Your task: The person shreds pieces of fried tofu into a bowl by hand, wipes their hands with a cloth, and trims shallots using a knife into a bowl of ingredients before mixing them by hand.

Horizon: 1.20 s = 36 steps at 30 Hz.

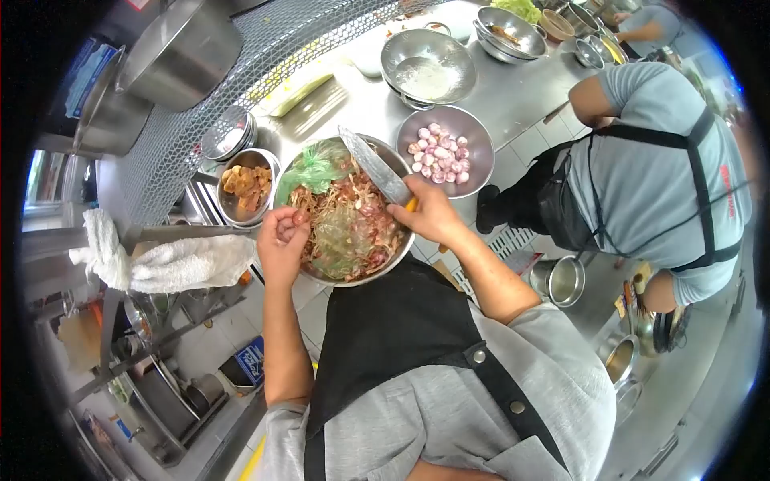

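Observation:
My right hand [431, 213] grips a knife [377, 170] by its yellow handle, the broad blade slanting up and left over a large metal bowl [399, 254]. My left hand [282, 238] is closed in a pinch at the bowl's left side, around what looks like a small reddish shallot [300, 217]. Shallot skins and stalks [353, 210] fill this bowl, along with a crumpled green plastic bag [314, 167]. Just beyond the knife, a second bowl [481, 144] holds several peeled, pinkish-white shallots [439, 154].
A small pot [269, 158] of brown pieces stands left of the large bowl. Beyond it are a colander [429, 68] and stacked bowls [513, 36]. A white towel [188, 264] hangs at left. A co-worker [658, 168] in a black apron stands close on the right.

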Tool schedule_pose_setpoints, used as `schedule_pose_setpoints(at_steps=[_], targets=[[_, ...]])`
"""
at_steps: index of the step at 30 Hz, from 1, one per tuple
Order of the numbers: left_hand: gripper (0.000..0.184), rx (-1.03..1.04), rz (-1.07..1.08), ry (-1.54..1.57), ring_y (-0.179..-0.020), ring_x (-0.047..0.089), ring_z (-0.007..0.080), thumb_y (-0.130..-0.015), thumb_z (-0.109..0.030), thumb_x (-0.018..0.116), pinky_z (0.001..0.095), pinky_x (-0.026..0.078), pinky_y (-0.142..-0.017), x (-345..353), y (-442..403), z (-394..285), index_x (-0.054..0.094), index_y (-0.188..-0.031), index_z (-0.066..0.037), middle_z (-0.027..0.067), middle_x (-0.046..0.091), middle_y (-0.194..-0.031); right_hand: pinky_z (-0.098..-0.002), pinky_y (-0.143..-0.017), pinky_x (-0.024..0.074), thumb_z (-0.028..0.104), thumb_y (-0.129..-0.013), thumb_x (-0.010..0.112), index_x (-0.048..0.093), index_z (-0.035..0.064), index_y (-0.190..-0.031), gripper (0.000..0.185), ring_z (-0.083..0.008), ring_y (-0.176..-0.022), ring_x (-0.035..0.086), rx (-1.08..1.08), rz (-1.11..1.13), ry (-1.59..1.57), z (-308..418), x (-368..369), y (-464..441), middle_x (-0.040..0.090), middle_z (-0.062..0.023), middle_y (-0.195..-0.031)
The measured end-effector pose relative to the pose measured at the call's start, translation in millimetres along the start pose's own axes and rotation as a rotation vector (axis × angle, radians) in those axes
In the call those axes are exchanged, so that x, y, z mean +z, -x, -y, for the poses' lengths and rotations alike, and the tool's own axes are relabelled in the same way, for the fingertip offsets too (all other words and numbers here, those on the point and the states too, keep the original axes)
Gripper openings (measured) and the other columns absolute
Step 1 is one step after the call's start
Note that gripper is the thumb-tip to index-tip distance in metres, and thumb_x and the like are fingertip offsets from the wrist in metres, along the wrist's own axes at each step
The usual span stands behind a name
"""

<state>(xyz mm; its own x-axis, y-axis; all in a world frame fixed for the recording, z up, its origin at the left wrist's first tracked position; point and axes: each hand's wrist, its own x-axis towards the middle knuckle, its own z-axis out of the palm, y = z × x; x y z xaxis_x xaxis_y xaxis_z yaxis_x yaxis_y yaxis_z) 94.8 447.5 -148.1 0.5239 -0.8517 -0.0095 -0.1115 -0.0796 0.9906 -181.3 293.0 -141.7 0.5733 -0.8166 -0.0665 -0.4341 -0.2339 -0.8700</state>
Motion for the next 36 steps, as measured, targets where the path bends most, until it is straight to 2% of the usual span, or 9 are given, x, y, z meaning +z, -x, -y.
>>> schedule_pose_setpoints(at_steps=[5, 11, 15, 17, 20, 26, 29, 31, 36], targets=[[0.032, -0.069, -0.04, 0.243, -0.097, 0.069, 0.0132, -0.096, 0.003, 0.068, 0.0263, 0.057, -0.082, 5, 7, -11, 0.059, -0.125, -0.002, 0.0093, 0.07, -0.114, -0.0466, -0.086, 0.0556, 0.025, -0.089, 0.078, 0.062, 0.0006, -0.124, 0.045, -0.0393, -0.096, 0.072, -0.028, 0.05, -0.026, -4, 1, 2, 0.072, -0.0242, -0.102], [0.045, -0.234, 0.172, 0.274, -0.105, 0.072, 0.0175, -0.099, 0.0, 0.067, 0.0278, 0.058, -0.083, 7, 13, -12, 0.057, -0.142, -0.006, 0.0123, 0.067, -0.137, -0.0427, -0.087, 0.0563, 0.021, -0.091, 0.076, 0.06, -0.002, -0.133, 0.05, -0.0349, -0.095, 0.074, -0.006, 0.049, -0.055, -2, 3, 8, 0.075, -0.0224, -0.101], [0.038, -0.124, 0.088, 0.101, -0.089, 0.065, 0.0082, -0.093, 0.006, 0.071, 0.0221, 0.053, -0.077, 18, 16, -17, 0.065, -0.129, -0.005, -0.0006, 0.064, -0.111, -0.0424, -0.091, 0.056, 0.02, -0.09, 0.077, 0.059, -0.0026, -0.136, 0.054, -0.035, -0.098, 0.074, 0.077, 0.086, -0.121, 33, -9, 14, 0.074, -0.0236, -0.105], [0.035, -0.196, 0.077, 0.131, -0.085, 0.06, 0.0052, -0.09, 0.008, 0.073, 0.0207, 0.05, -0.073, 15, 18, -22, 0.068, -0.123, -0.004, -0.0038, 0.057, -0.102, -0.034, -0.084, 0.056, 0.016, -0.091, 0.079, 0.055, -0.0016, -0.143, 0.06, -0.0187, -0.091, 0.069, 0.084, 0.132, -0.077, 37, -10, 15, 0.073, -0.0124, -0.104], [0.04, -0.288, 0.178, 0.212, -0.087, 0.06, 0.0044, -0.09, 0.008, 0.073, 0.0213, 0.049, -0.072, 6, 20, -19, 0.064, -0.127, -0.003, -0.0018, 0.059, -0.112, -0.0412, -0.094, 0.0559, 0.02, -0.088, 0.079, 0.059, -0.0009, -0.138, 0.058, -0.0341, -0.104, 0.073, -0.03, 0.104, -0.094, 22, 1, 14, 0.073, -0.0242, -0.111], [0.034, -0.267, 0.12, 0.52, -0.114, 0.069, 0.0269, -0.102, -0.007, 0.063, 0.0374, 0.058, -0.098, 17, 21, -30, 0.056, -0.135, -0.002, 0.0111, 0.064, -0.125, -0.0403, -0.093, 0.0557, 0.022, -0.086, 0.082, 0.06, 0.001, -0.138, 0.061, -0.0329, -0.106, 0.072, -0.006, 0.185, -0.158, 30, 12, 13, 0.072, -0.0221, -0.117], [0.032, -0.324, 0.191, 0.728, -0.113, 0.07, 0.0278, -0.105, -0.012, 0.061, 0.037, 0.058, -0.096, 8, 22, -19, 0.056, -0.135, -0.002, 0.0113, 0.067, -0.122, -0.0396, -0.095, 0.0548, 0.024, -0.085, 0.084, 0.062, -0.0003, -0.135, 0.06, -0.0312, -0.106, 0.071, -0.008, 0.181, -0.152, 47, 16, 10, 0.072, -0.0205, -0.118], [0.034, -0.341, 0.245, 0.762, -0.11, 0.071, 0.0262, -0.106, -0.014, 0.06, 0.0362, 0.059, -0.091, 6, 23, -22, 0.056, -0.137, -0.001, 0.0109, 0.069, -0.121, -0.0294, -0.088, 0.0527, 0.015, -0.086, 0.085, 0.061, -0.0008, -0.138, 0.06, -0.012, -0.099, 0.063, -0.117, 0.189, -0.228, 53, 20, 5, 0.071, -0.0067, -0.112], [0.037, -0.294, 0.219, 0.781, -0.106, 0.071, 0.0228, -0.107, -0.017, 0.061, 0.0386, 0.058, -0.093, 22, 32, -32, 0.058, -0.141, -0.001, 0.0139, 0.071, -0.121, -0.0343, -0.094, 0.0525, 0.021, -0.082, 0.088, 0.064, -0.0008, -0.133, 0.061, -0.0194, -0.107, 0.066, -0.221, 0.255, -0.278, 72, 29, -4, 0.072, -0.0126, -0.116]])
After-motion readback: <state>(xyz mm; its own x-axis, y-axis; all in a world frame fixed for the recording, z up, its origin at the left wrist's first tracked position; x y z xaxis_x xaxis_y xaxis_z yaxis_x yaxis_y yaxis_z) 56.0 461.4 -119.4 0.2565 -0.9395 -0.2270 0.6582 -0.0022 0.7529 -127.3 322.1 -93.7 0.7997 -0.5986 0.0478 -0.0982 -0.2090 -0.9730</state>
